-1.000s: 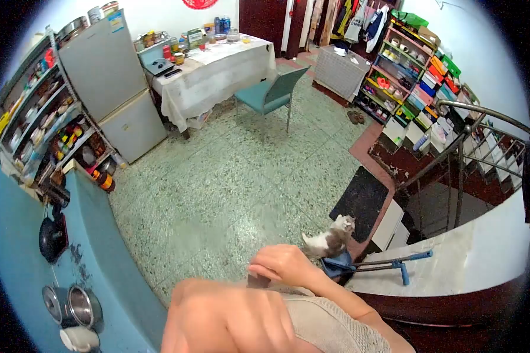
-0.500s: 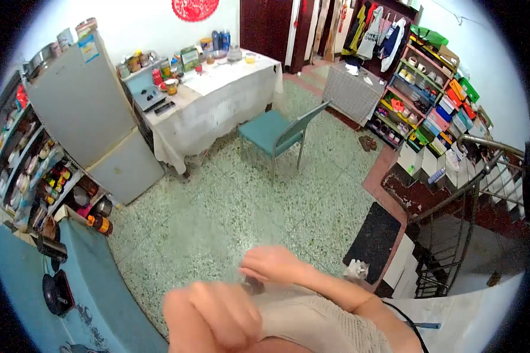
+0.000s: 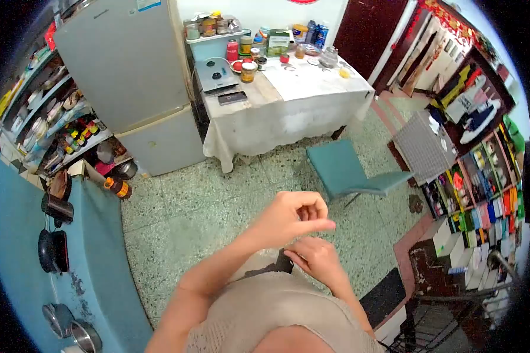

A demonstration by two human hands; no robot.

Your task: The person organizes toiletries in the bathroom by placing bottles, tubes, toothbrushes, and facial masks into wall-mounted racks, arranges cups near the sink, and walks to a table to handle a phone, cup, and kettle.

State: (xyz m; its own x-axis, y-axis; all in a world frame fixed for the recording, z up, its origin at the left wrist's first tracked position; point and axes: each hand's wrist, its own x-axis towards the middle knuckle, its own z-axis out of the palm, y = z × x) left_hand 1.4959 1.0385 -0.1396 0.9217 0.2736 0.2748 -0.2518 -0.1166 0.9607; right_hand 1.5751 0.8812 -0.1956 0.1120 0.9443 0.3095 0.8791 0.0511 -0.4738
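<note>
My left hand (image 3: pixel 291 219) is raised in front of my body, its fingers loosely curled toward the palm and its thumb stretched out to the right. Nothing shows inside it. Just below and to the right is my right hand (image 3: pixel 319 259), back side up, its fingers pointing left beside the dark cloth (image 3: pixel 280 263) at my waist. I see no object in it, though its palm is hidden. A beige knit top (image 3: pixel 271 300) covers my body under both hands.
Ahead stand a green chair (image 3: pixel 341 167) and a table with a white cloth (image 3: pixel 265 129). A grey refrigerator (image 3: pixel 129 65) and shelves (image 3: pixel 41 117) are on the left, beside a blue counter (image 3: pixel 94 253). A shoe rack (image 3: pixel 474 182) and a stair railing (image 3: pixel 465 297) are at right.
The view has turned left, so the room's contents sit further right. My left hand has moved up and right, near the right hand. Both were blurred before and are sharper now.
</note>
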